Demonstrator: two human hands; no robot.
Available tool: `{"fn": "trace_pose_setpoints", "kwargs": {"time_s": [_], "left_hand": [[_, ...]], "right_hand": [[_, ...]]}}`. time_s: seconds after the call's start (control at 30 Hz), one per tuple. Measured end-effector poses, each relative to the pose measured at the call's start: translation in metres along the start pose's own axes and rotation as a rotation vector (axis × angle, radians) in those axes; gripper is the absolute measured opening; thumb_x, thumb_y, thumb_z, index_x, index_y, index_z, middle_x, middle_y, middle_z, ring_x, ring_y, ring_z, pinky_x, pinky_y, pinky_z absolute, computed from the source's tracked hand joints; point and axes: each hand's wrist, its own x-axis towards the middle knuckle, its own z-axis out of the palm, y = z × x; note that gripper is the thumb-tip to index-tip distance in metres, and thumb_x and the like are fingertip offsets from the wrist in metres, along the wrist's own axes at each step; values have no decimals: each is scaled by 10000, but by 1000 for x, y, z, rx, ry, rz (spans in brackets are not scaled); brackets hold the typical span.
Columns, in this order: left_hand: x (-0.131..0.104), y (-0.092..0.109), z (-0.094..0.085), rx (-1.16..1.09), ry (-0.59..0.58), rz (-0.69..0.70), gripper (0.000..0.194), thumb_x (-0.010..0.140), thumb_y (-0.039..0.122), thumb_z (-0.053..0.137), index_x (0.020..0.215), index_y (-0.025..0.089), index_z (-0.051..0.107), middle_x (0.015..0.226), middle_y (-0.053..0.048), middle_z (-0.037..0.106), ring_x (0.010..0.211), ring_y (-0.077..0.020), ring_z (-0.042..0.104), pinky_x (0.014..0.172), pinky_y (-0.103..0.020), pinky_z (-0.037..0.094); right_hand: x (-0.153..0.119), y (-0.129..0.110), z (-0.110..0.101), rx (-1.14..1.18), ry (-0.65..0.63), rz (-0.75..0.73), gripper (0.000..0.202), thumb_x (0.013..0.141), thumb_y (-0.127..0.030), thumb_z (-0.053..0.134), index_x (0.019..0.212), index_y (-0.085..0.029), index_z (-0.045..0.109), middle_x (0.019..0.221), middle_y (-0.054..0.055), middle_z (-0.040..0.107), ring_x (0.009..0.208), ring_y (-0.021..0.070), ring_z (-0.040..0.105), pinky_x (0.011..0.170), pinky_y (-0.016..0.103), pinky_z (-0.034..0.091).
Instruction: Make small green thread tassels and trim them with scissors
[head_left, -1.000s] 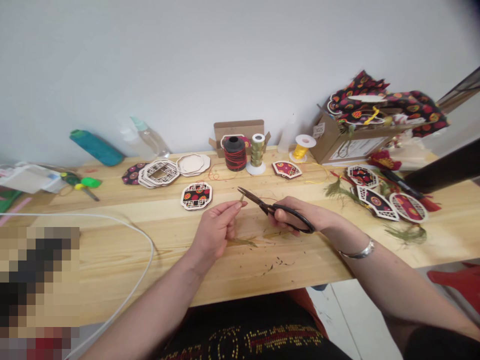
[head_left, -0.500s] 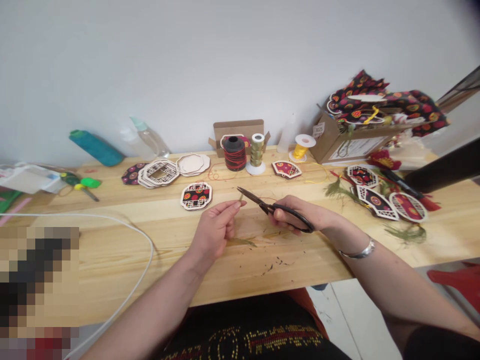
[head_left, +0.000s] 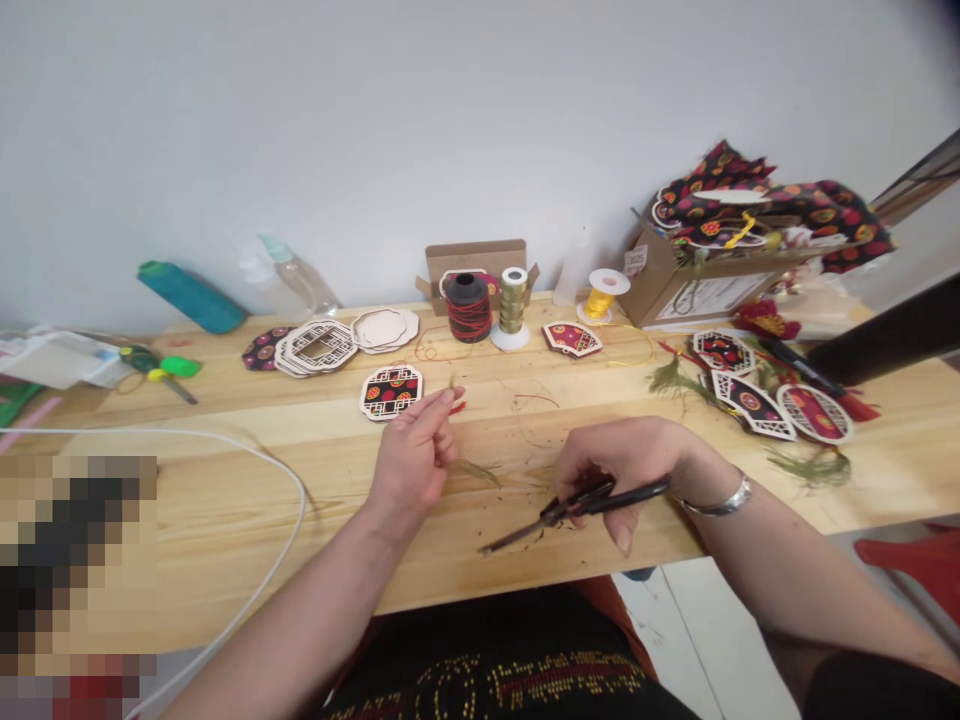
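Observation:
My left hand (head_left: 420, 440) is closed in a pinch on a green thread tassel (head_left: 480, 470). Its strands hang out below the fingers, a small green tip pokes up above them, and a bit of red shows beside the fingertips. Black scissors (head_left: 547, 520) are held in my right hand (head_left: 619, 465), low over the table near its front edge, blades pointing left and closed together. Just behind my left hand lies an octagonal fabric piece in a white lattice frame (head_left: 391, 392).
Behind stand a red-and-black thread spool (head_left: 469, 310), a gold spool (head_left: 513, 305) and a yellow spool (head_left: 602, 297). Stacked frames (head_left: 319, 347) lie left. Finished ornaments (head_left: 754, 405) and a cardboard box (head_left: 697, 285) are right. A white cable (head_left: 300, 490) curves across the left.
My right hand has brought the scissors down toward the table's front edge, away from my left hand, and turned them. My left hand has shifted slightly left and up with the tassel.

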Motion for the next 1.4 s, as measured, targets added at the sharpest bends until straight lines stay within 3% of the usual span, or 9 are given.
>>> {"fn": "trace_pose_setpoints", "kwargs": {"time_s": [0.1, 0.2, 0.3, 0.67, 0.8, 0.93, 1.0, 1.17, 1.4], "left_hand": [[0, -1, -1, 10, -8, -7, 263, 648, 274, 745, 842, 112, 671, 414, 123, 259, 363, -11, 177, 350, -149, 150], [1, -1, -1, 10, -17, -18, 271, 645, 277, 748, 844, 110, 673, 421, 119, 280, 367, -9, 177, 349, -147, 149], [1, -1, -1, 8, -27, -27, 267, 646, 274, 747, 842, 109, 671, 423, 118, 289, 365, -7, 177, 347, -145, 151], [0, 0, 0, 4, -40, -61, 257, 644, 265, 747, 825, 104, 661, 422, 117, 301, 360, -4, 183, 346, -143, 143], [-1, 0, 1, 11, -44, -64, 252, 633, 263, 751, 814, 110, 666, 412, 119, 283, 359, -8, 186, 347, -144, 143], [-1, 0, 1, 13, -35, -67, 251, 621, 258, 757, 801, 108, 667, 408, 119, 290, 358, -8, 179, 345, -147, 136], [-1, 0, 1, 15, -33, -69, 255, 621, 259, 758, 803, 107, 667, 409, 117, 300, 359, -6, 186, 345, -145, 138], [-1, -1, 0, 24, -35, -67, 258, 631, 267, 755, 812, 103, 672, 410, 117, 294, 360, -5, 192, 348, -140, 151], [-2, -1, 0, 40, -39, -74, 268, 625, 284, 758, 813, 112, 673, 412, 118, 271, 363, -9, 199, 353, -142, 158]], "right_hand": [[-8, 1, -4, -193, 405, -9, 482, 700, -573, 621, 840, -112, 627, 706, 17, 589, 599, 99, 464, 542, 219, 352], [-15, 7, -12, -605, 923, 257, 371, 794, -487, 524, 795, -129, 623, 692, 43, 598, 598, 118, 466, 546, 240, 310], [-19, 15, -20, -873, 1108, 541, 311, 802, -416, 483, 815, -145, 636, 777, 91, 654, 665, 166, 534, 552, 265, 286], [-28, 15, -24, -882, 1002, 756, 318, 754, -422, 511, 895, -169, 642, 868, 99, 687, 729, 209, 591, 522, 264, 292], [-31, 15, -24, -887, 997, 711, 313, 777, -386, 515, 942, -155, 647, 899, 107, 679, 763, 213, 592, 562, 274, 326], [-29, 13, -20, -928, 1155, 657, 326, 832, -388, 483, 979, -160, 664, 978, 113, 653, 825, 220, 591, 603, 282, 345], [-24, 10, -16, -890, 1163, 530, 276, 835, -355, 501, 940, -166, 673, 968, 95, 651, 831, 206, 589, 624, 277, 361], [-5, -2, 1, -792, 757, 149, 175, 821, -267, 546, 908, -175, 667, 921, 54, 647, 782, 144, 584, 698, 254, 396], [11, -6, 13, -1048, 622, 245, 191, 835, -182, 492, 729, -129, 642, 768, 90, 642, 706, 168, 582, 645, 280, 371]]}}
